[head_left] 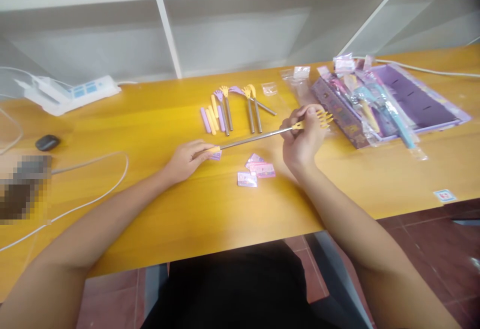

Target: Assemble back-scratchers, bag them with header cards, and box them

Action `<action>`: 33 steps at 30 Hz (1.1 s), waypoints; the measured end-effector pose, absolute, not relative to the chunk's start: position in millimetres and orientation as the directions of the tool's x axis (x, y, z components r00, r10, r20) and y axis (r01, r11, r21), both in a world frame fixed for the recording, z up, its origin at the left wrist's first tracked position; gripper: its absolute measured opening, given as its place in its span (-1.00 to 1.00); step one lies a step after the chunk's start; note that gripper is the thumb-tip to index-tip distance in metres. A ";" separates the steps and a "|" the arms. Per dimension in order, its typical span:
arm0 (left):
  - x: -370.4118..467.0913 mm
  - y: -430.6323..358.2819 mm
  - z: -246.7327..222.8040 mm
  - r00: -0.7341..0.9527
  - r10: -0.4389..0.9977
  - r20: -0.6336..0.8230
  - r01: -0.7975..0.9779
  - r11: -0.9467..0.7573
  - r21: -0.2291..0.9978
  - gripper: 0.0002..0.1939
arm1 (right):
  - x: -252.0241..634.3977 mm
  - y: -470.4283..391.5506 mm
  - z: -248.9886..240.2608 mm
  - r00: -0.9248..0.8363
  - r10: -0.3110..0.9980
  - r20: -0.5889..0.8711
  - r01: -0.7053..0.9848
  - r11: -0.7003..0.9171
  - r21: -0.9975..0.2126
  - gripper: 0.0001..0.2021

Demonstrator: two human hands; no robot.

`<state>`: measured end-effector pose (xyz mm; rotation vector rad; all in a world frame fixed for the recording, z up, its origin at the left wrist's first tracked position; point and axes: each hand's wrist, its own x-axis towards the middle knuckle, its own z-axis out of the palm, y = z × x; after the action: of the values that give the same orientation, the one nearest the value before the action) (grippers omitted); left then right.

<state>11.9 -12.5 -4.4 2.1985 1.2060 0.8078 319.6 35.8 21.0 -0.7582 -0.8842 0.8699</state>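
A telescopic back scratcher (pixel 258 138) with a yellow claw head and a metal rod stretches between my two hands above the table. My left hand (pixel 189 161) is closed on its yellow handle end, where a small purple card also shows under the fingers. Round the neck by the yellow claw, my right hand (pixel 304 136) is closed. Several small printed cards (pixel 262 169) lie below the rod. Behind it are several back scratcher heads with short metal rods (pixel 250 111), purple and yellow, beside loose purple and yellow handles (pixel 212 119).
A purple display box (pixel 416 101) at the right holds bagged back scratchers (pixel 386 109). Clear plastic bags (pixel 300 81) lie at its left. A white power strip (pixel 75 94), a black earbud-like case (pixel 47 142) and white cables (pixel 112 189) are on the left.
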 end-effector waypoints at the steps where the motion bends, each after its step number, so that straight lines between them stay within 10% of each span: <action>1: 12.1 -12.1 -4.8 0.425 0.867 0.260 0.568 -0.479 0.670 -0.57 | 319.1 36.2 19.4 0.337 0.889 0.310 -0.320 0.418 -0.850 -0.57; 33: 14.7 -14.7 3.3 0.359 0.902 0.240 0.501 -0.403 0.766 -0.66 | 291.2 9.5 2.4 0.033 0.962 0.271 -0.322 0.267 -0.908 -0.44</action>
<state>14.7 -14.7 3.3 2.0385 1.2125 0.8888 291.2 9.5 2.4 -0.7640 -1.0924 1.1527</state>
